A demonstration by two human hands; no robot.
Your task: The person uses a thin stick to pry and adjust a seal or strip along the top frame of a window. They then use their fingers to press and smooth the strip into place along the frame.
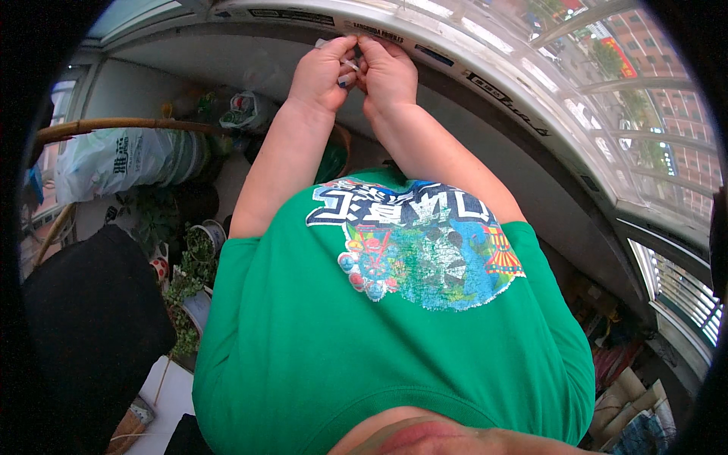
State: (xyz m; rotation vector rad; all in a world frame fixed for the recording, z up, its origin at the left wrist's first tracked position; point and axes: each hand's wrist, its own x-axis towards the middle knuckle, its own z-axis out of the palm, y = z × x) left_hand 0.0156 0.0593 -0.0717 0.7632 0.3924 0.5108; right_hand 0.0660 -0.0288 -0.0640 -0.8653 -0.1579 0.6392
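Note:
Both arms reach forward to the window ledge (303, 17), and my hands meet just at its near edge. My left hand (322, 76) is closed, thumb and forefinger pinched together. Close against it, my right hand (390, 74) is closed in a similar pinch, its fingertips almost touching the left ones. A small, thin white thing (353, 66) shows between the fingers; its kind is too small to tell. A bit of white also sticks out behind the left hand. Most of what the fingertips grip is hidden.
Barred windows (637, 98) curve along the right. To the left, a stuffed white plastic bag (121, 163) lies beneath a bamboo pole (129, 125). Potted plants (189, 265), a smaller bag of green things (244, 110) and a black cloth-like shape (91, 341) are nearby. Bundled items (629, 406) lie lower right.

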